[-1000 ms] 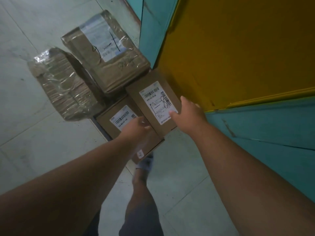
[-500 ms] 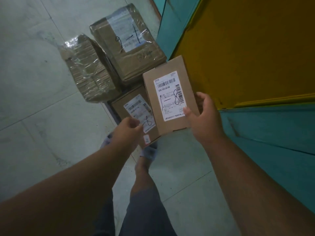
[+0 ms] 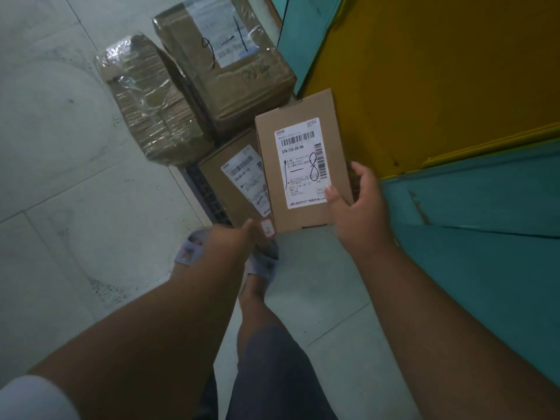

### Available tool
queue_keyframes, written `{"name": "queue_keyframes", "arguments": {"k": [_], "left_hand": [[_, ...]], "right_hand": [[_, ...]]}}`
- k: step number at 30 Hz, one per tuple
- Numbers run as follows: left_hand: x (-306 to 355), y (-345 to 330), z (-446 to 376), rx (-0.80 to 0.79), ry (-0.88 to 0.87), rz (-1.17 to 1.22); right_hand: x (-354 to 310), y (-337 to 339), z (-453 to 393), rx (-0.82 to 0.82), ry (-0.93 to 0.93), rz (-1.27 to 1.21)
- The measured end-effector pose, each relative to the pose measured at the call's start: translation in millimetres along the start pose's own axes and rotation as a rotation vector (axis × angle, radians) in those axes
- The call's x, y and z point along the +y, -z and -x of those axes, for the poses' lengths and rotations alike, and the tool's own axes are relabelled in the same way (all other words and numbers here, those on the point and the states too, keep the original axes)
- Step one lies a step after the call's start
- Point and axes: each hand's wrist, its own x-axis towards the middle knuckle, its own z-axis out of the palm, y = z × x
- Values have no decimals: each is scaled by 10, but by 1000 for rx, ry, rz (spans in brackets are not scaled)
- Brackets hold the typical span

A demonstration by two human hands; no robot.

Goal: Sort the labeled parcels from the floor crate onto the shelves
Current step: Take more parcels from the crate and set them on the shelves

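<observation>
A small flat cardboard parcel (image 3: 303, 165) is held up in the air by the right hand (image 3: 357, 207), the thumb on its front and the fingers (image 3: 362, 174) behind its right edge. A white label with barcodes and a handwritten "8" is seen on its front. A second labeled parcel (image 3: 233, 180) lies below it on the dark crate (image 3: 203, 192). Two larger parcels wrapped in clear tape, one labeled (image 3: 224, 56) and one plain (image 3: 151, 107), are placed behind on the floor.

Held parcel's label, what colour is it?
White with black print and marker, on the parcel in the right hand; head view.
</observation>
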Motion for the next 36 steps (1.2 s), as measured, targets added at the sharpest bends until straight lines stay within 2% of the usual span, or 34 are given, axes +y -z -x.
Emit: {"name": "queue_keyframes", "arguments": {"k": [4, 8, 11, 18, 24, 29, 36], "left_hand": [[-27, -45, -109, -1, -17, 104], [-56, -98, -173, 12, -35, 0], [-132, -66, -133, 19, -63, 16], [-401, 407, 170, -13, -136, -107], [-489, 1049, 829, -107, -299, -253], [-567, 1516, 1497, -146, -520, -452], [-900, 1348, 2520, -318, -786, -673]], "right_hand": [[49, -38, 49, 24, 3, -11], [143, -71, 112, 37, -7, -6], [152, -64, 224, 30, -22, -5], [-81, 115, 680, 79, -23, -33], [-529, 418, 1709, 223, -29, -112], [-712, 711, 2711, 366, -61, -194], [-498, 1307, 4101, 601, -136, -363]]}}
